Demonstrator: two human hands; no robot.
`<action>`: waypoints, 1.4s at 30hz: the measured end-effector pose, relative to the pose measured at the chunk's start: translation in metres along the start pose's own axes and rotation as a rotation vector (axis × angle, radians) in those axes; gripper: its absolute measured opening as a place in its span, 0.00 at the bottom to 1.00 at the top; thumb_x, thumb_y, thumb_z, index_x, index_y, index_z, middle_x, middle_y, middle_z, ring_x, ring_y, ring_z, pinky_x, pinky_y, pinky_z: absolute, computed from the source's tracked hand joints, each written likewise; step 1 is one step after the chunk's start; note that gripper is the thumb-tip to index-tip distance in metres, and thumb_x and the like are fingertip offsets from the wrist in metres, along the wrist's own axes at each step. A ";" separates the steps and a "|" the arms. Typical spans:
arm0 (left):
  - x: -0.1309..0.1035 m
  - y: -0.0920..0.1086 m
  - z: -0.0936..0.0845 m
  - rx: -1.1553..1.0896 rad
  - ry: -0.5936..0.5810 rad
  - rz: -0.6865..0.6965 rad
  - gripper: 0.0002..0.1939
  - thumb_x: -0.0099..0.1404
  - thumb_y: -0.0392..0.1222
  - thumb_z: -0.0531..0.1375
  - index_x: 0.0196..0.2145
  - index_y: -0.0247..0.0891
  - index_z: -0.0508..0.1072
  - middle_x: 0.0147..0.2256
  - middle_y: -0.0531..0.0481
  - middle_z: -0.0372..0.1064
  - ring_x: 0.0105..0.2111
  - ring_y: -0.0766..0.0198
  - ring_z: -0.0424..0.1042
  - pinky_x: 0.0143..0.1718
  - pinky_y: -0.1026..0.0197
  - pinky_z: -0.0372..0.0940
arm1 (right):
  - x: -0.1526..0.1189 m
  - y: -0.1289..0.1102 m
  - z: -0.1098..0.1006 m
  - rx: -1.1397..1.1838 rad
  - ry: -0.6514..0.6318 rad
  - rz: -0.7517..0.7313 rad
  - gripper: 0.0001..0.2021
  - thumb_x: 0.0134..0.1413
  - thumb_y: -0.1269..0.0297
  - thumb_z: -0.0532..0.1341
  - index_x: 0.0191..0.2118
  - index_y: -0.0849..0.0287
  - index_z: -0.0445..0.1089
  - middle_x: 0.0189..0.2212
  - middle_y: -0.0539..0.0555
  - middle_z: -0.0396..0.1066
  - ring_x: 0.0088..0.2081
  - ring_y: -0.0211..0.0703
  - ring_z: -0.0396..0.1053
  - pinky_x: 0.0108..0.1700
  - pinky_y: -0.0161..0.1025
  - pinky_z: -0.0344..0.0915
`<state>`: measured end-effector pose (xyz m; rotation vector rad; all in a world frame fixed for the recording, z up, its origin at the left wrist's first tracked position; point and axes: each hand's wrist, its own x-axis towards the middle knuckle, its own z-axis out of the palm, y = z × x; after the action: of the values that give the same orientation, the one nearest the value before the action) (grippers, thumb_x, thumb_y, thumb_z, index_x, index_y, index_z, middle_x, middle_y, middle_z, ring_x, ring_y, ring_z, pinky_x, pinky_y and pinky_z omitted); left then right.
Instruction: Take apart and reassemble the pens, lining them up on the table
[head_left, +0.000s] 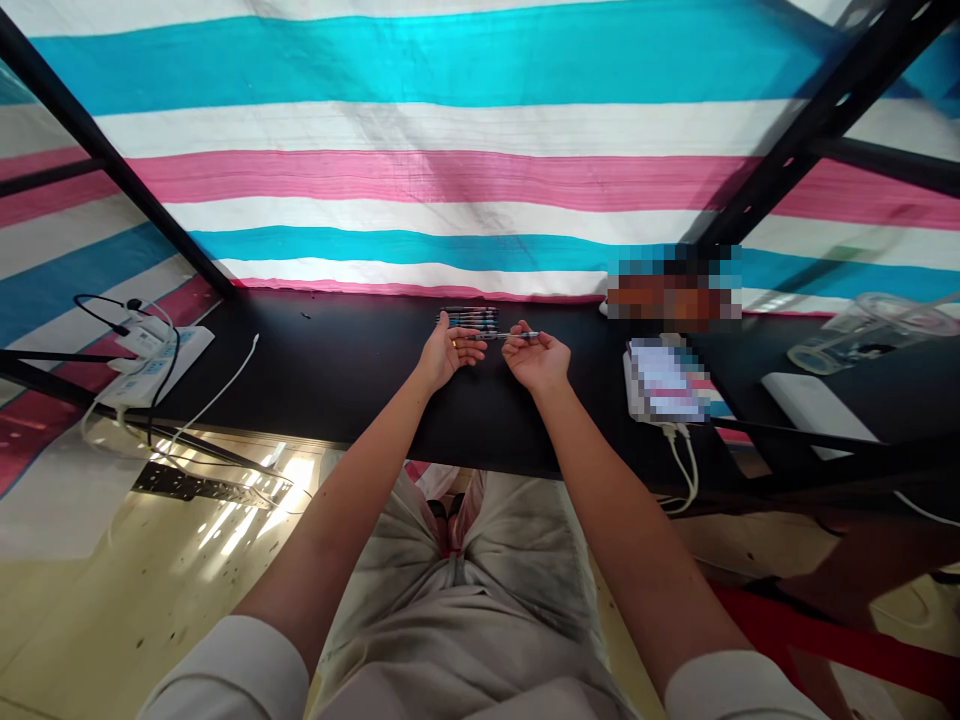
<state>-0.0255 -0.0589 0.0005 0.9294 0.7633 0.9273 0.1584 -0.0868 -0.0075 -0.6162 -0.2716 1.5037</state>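
Observation:
A slim pen lies level between my hands, above the black tabletop. My right hand is closed, pinching the pen's right part between thumb and fingers. At the pen's left end is my left hand, palm turned inward, with a ring on one finger. Its fingers stretch out beside the pen end and the thumb stands apart from them; whether they touch the pen is hard to make out. Just behind the hands, several similar pens lie side by side in a row.
A white power strip with plugs and cables occupies the left end. On the right are a pixelated device with white cables, a blurred brown object, a white box and a clear plastic cup. Black metal posts frame the table.

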 end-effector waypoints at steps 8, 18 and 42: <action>0.001 -0.001 -0.003 -0.022 -0.012 0.004 0.44 0.66 0.75 0.39 0.39 0.31 0.75 0.34 0.37 0.76 0.29 0.59 0.75 0.31 0.60 0.66 | -0.003 -0.001 0.005 0.109 0.030 0.026 0.18 0.60 0.65 0.43 0.35 0.58 0.70 0.31 0.58 0.69 0.26 0.40 0.60 0.26 0.40 0.61; 0.000 0.002 -0.001 -0.016 0.013 0.001 0.43 0.65 0.76 0.41 0.37 0.32 0.75 0.31 0.39 0.76 0.28 0.60 0.75 0.30 0.61 0.65 | -0.004 -0.002 0.003 0.170 -0.021 0.059 0.15 0.58 0.66 0.46 0.40 0.57 0.70 0.30 0.56 0.69 0.25 0.40 0.61 0.24 0.38 0.61; -0.005 -0.004 -0.019 1.149 0.215 0.500 0.10 0.67 0.43 0.59 0.38 0.39 0.79 0.39 0.44 0.71 0.40 0.55 0.69 0.49 0.54 0.63 | 0.012 0.016 -0.011 -1.059 0.087 -0.478 0.14 0.43 0.67 0.65 0.41 0.58 0.74 0.26 0.48 0.71 0.29 0.42 0.70 0.33 0.40 0.68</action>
<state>-0.0429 -0.0586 -0.0104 2.1155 1.3195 1.0051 0.1521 -0.0782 -0.0276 -1.3266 -1.0959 0.7785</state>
